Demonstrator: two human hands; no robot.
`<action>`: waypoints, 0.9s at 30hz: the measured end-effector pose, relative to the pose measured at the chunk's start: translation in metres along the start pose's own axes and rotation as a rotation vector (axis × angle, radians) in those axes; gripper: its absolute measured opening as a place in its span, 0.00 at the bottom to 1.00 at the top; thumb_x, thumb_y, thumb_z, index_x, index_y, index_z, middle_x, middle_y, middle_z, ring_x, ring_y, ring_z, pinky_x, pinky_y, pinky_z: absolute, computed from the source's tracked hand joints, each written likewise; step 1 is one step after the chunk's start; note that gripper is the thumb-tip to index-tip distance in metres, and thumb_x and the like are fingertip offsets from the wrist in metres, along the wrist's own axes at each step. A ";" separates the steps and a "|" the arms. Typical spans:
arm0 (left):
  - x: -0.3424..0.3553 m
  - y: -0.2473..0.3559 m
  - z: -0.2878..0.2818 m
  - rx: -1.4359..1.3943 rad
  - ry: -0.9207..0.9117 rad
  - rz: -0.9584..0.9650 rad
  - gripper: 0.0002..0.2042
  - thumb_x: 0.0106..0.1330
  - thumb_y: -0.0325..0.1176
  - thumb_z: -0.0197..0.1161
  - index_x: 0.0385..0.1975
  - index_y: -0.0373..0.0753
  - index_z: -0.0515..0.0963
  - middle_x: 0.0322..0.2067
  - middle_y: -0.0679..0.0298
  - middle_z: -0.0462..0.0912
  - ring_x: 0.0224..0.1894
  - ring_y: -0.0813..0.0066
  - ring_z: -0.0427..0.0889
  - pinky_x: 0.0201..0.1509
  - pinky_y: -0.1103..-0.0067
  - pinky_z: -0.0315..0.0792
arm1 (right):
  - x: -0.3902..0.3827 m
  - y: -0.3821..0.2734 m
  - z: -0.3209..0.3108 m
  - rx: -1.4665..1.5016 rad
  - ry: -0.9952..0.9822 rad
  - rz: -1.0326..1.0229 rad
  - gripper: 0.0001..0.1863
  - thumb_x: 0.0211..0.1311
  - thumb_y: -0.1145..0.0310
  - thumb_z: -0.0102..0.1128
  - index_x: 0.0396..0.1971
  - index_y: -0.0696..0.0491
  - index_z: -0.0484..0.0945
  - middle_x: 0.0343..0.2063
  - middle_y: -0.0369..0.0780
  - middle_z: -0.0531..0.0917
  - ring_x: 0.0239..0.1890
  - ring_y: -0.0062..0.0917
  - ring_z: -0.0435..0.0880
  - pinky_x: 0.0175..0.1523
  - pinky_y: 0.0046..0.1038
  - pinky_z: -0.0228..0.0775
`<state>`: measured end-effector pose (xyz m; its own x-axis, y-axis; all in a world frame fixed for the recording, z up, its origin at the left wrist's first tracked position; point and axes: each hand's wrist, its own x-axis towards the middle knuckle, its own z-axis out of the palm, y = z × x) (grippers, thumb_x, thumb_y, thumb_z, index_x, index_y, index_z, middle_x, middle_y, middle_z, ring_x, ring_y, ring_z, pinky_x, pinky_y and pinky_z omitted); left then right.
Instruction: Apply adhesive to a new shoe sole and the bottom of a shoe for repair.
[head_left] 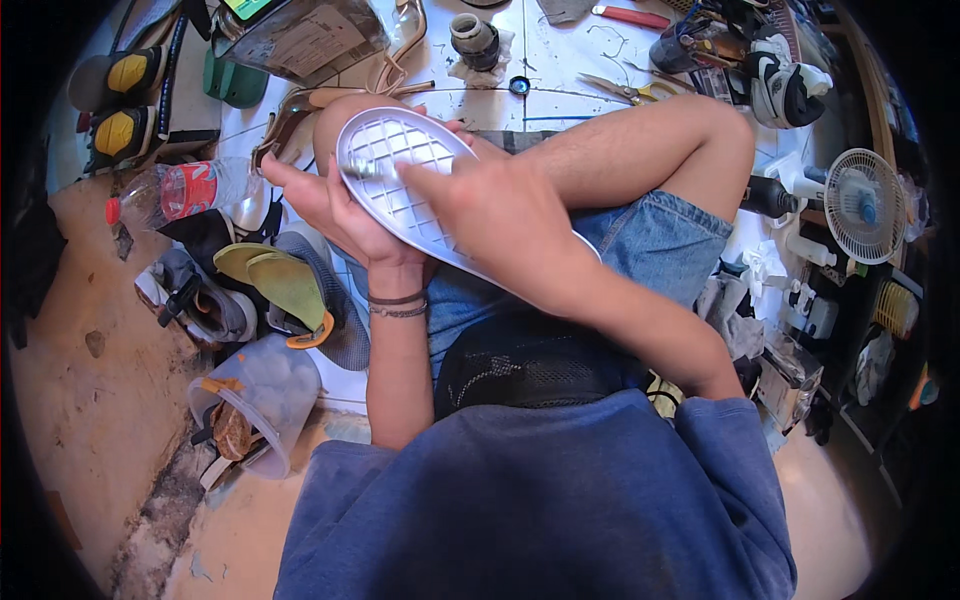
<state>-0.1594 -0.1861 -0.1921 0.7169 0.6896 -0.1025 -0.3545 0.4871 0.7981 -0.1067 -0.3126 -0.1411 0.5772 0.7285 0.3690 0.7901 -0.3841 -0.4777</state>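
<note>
A white shoe sole point(388, 135) with a raised grid on its upper face lies slanted over my lap. My left hand point(355, 222) holds it from below and along its left edge, the thumb stretched out to the side. Over the sole's face is my right hand point(520, 225), smeared by motion, its fingers curled and the index finger pointing toward the toe end. By that fingertip shows a small shiny blur point(360, 168); its kind cannot be made out. The heel end of the sole is partly hidden under my right hand and wrist.
Shoes point(195, 300), yellow-green insoles point(275, 280), a tipped clear bucket point(290, 400) and a plastic bottle point(140, 197) lie at left. Ahead are an open jar point(474, 42), pliers point(625, 90) and a red-handled tool point(632, 17). A fan point(866, 205) stands at right.
</note>
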 end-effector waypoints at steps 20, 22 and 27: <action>0.017 -0.013 -0.009 -0.104 0.140 0.085 0.17 0.75 0.32 0.37 0.62 0.47 0.53 0.51 0.55 0.77 0.47 0.64 0.84 0.50 0.69 0.84 | -0.016 0.030 -0.017 0.187 -0.240 0.303 0.10 0.64 0.64 0.58 0.42 0.46 0.84 0.26 0.47 0.84 0.28 0.45 0.84 0.31 0.44 0.74; 0.009 -0.002 0.004 -0.010 0.133 0.154 0.17 0.74 0.31 0.38 0.62 0.47 0.53 0.50 0.56 0.77 0.47 0.65 0.84 0.49 0.70 0.84 | 0.008 0.039 0.003 0.123 -0.190 0.284 0.12 0.65 0.63 0.61 0.47 0.46 0.84 0.25 0.47 0.83 0.27 0.45 0.82 0.31 0.41 0.72; 0.002 0.013 0.017 0.212 0.172 0.229 0.20 0.72 0.29 0.39 0.63 0.47 0.51 0.46 0.57 0.76 0.44 0.66 0.83 0.48 0.71 0.84 | -0.063 0.018 -0.037 0.180 -0.263 0.341 0.10 0.65 0.64 0.60 0.44 0.46 0.84 0.24 0.46 0.83 0.28 0.42 0.84 0.31 0.41 0.72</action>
<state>-0.1523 -0.1874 -0.1721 0.5155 0.8568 0.0093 -0.3491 0.2000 0.9155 -0.1208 -0.3862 -0.1439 0.7076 0.7057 -0.0371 0.5021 -0.5390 -0.6763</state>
